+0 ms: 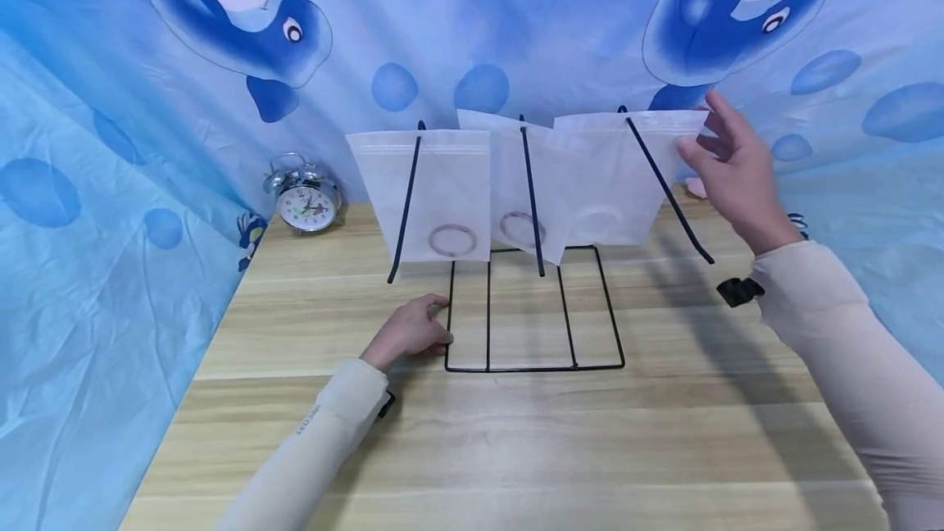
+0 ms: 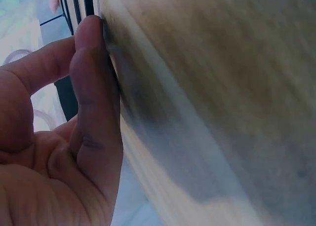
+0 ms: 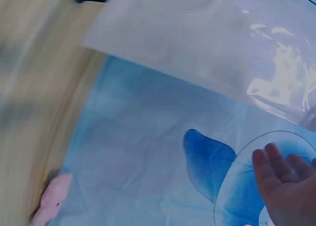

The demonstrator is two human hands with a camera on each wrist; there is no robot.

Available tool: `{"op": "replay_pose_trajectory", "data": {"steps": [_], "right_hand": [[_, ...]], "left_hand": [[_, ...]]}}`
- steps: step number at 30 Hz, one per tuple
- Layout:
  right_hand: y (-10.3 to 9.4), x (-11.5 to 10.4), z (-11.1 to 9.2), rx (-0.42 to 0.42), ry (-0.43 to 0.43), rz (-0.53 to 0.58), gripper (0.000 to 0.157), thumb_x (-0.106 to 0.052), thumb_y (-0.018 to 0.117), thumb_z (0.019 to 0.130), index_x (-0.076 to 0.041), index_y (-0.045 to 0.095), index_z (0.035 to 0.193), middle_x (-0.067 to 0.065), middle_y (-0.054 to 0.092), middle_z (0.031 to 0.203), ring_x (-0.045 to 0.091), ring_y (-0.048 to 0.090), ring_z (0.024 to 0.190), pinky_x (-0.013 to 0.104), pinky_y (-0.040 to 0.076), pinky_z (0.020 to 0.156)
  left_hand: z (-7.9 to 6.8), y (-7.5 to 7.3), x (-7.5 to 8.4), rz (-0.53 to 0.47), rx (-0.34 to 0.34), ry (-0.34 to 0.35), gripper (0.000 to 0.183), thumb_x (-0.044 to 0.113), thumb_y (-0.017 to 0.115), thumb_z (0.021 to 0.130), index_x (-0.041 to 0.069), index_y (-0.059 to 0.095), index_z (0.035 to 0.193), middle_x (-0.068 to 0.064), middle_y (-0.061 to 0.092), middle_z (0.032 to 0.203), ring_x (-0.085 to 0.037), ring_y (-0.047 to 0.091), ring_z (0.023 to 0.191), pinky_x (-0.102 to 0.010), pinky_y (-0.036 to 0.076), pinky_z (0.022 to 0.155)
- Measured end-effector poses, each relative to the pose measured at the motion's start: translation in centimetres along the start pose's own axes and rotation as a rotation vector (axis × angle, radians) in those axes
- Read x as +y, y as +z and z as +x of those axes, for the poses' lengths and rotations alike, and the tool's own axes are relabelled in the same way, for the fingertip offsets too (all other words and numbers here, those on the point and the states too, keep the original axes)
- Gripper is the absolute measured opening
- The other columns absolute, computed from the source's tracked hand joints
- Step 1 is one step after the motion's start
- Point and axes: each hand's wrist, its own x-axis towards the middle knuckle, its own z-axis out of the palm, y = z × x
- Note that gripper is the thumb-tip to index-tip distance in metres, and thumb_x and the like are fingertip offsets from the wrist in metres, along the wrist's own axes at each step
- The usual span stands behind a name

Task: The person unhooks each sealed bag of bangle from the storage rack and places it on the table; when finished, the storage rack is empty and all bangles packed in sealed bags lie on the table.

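Note:
A black wire rack (image 1: 488,310) stands on the table, its slanted rods crossing the fronts of three white zip bags (image 1: 413,187). Ring shapes (image 1: 453,240) show low in the bags. At the left side of the rack's base, my left hand (image 1: 413,328) pinches the wire between thumb and fingers; the left wrist view shows the fingertips meeting beside the black wire. My right hand (image 1: 737,166) is raised at the upper corner of the rightmost bag (image 1: 619,170), fingers loosely spread. In the right wrist view its straight fingers (image 3: 266,171) stand apart from the bag.
A silver alarm clock (image 1: 306,207) stands at the table's back left. Near the back right lies a small pink object (image 3: 52,199), partly behind my right hand in the head view. A blue dolphin-print curtain (image 1: 442,23) hangs behind the wooden table (image 1: 516,449).

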Motion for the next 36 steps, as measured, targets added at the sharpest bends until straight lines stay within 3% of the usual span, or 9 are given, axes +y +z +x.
{"op": "replay_pose_trajectory", "data": {"steps": [4,7,13,20,30,36], "right_hand": [[0.2,-0.9,0.8,0.081,-0.034,0.030,0.050,-0.022,0.064,0.100,-0.021,0.051,0.148,0.003,0.055,0.144,0.014,0.057,0.122,0.031,0.046,0.105],[0.3,-1.3,0.9,0.108,-0.044,0.066,0.034,-0.021,0.068,0.097,-0.012,0.067,0.129,0.001,0.068,0.120,0.011,0.064,0.106,0.025,0.052,0.095],[-0.1,-1.6,0.9,0.076,-0.059,0.309,0.013,-0.007,0.074,0.091,0.003,0.072,0.099,0.001,0.072,0.087,0.012,0.070,0.083,0.019,0.057,0.074],[-0.9,-1.5,0.2,0.074,-0.060,0.292,0.013,-0.006,0.076,0.089,0.005,0.073,0.095,-0.001,0.073,0.084,0.011,0.070,0.078,0.018,0.058,0.069],[-1.7,-1.6,-1.7,0.026,-0.056,0.407,0.015,-0.001,0.074,0.089,0.006,0.073,0.102,0.004,0.074,0.086,0.014,0.069,0.069,0.022,0.059,0.065],[-2.2,-1.7,-3.1,0.011,-0.081,0.452,0.018,0.002,0.073,0.089,0.009,0.072,0.105,0.007,0.074,0.089,0.015,0.070,0.069,0.024,0.059,0.066]], "left_hand": [[-0.3,0.1,0.1,-0.038,-0.004,-0.012,0.067,0.010,0.074,0.086,0.012,0.048,0.148,-0.003,0.070,0.072,-0.018,0.068,0.063,-0.033,0.053,0.069],[-0.6,0.1,0.0,-0.069,-0.002,-0.007,0.067,0.008,0.074,0.086,0.010,0.048,0.148,-0.004,0.070,0.071,-0.018,0.067,0.061,-0.031,0.054,0.065],[-0.7,0.3,-0.3,-0.094,0.005,0.014,0.066,0.007,0.072,0.088,0.007,0.046,0.149,-0.005,0.069,0.068,-0.017,0.066,0.058,-0.029,0.053,0.059],[-0.8,0.9,0.1,0.048,0.030,0.018,0.066,0.011,0.071,0.090,0.009,0.045,0.151,-0.002,0.067,0.065,-0.014,0.066,0.056,-0.028,0.054,0.060],[-1.0,0.8,-0.9,-0.118,0.044,-0.010,0.061,0.011,0.073,0.089,0.011,0.052,0.147,-0.004,0.069,0.066,-0.013,0.064,0.057,-0.026,0.054,0.056],[-0.7,0.8,-0.8,-0.134,0.059,-0.016,0.059,0.012,0.077,0.086,0.013,0.059,0.142,-0.004,0.070,0.066,-0.013,0.065,0.057,-0.026,0.053,0.055]]}}
